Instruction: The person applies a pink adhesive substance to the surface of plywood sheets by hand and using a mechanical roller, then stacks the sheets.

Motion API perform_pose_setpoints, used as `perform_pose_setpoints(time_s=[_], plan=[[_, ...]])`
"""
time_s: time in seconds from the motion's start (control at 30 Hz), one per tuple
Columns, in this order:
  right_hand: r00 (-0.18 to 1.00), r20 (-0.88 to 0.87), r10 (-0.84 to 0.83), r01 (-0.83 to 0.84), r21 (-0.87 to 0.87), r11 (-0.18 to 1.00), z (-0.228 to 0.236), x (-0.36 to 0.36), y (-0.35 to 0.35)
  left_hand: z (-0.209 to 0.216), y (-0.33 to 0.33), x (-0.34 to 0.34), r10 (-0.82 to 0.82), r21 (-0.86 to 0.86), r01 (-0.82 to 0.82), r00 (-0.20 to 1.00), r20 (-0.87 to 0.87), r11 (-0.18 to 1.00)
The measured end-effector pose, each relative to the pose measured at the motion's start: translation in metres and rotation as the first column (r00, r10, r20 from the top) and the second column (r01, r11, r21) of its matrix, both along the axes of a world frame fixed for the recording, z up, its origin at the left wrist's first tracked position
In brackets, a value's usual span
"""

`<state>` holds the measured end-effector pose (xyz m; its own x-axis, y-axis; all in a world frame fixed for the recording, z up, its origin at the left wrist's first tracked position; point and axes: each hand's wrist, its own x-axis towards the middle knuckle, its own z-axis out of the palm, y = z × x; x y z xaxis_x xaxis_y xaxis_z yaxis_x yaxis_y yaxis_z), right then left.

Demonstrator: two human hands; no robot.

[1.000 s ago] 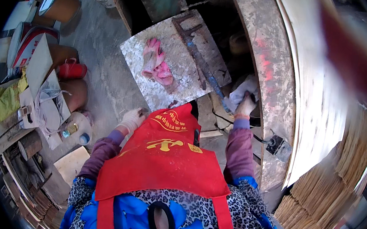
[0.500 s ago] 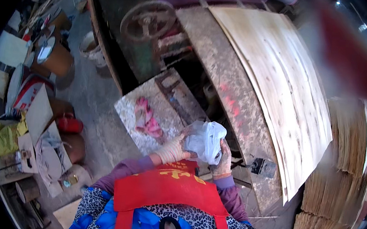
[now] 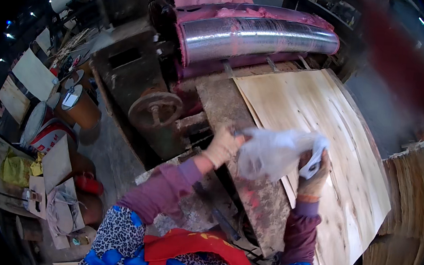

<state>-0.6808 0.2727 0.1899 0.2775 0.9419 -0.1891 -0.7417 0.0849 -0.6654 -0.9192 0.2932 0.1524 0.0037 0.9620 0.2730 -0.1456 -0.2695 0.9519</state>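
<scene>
A thin, translucent white plastic bag (image 3: 271,151) is stretched between my hands, over the brown board and the wood veneer sheets (image 3: 320,117). My left hand (image 3: 222,148), in a pale glove, is closed on the bag's left end. At the other end my right hand (image 3: 314,179), also gloved, grips the bag, with a white loop of it showing over the fingers. Blur smears the bag, so whether anything is inside cannot be made out.
Ahead lies a shiny metal roller (image 3: 262,37) with pink residue. A rusty handwheel (image 3: 156,108) stands at the machine's left. Veneer stacks (image 3: 405,197) rise at the right. Brown drums (image 3: 81,109), a white bucket (image 3: 53,135) and a red canister (image 3: 88,184) crowd the left floor.
Both hands have moved up and away from my body and farther apart, stretching the bunched bag sideways. The view has tilted up, bringing the roller into sight.
</scene>
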Motion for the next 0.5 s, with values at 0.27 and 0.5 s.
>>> perform_pose_setpoints(time_s=[0.27, 0.5], plan=[[0.973, 0.217, -0.084, 0.044, 0.185, 0.982, 0.031, 0.106, 0.127, 0.029, 0.137, 0.015, 0.185, -0.335, -0.113, 0.964, 0.191, 0.935], [0.595, 0.8, 0.076, -0.047, -0.06, 0.997, -0.083, 0.21, 0.201, -0.057, 0.173, 0.042, -0.022, -0.548, -0.04, 0.994, -0.107, 0.835]])
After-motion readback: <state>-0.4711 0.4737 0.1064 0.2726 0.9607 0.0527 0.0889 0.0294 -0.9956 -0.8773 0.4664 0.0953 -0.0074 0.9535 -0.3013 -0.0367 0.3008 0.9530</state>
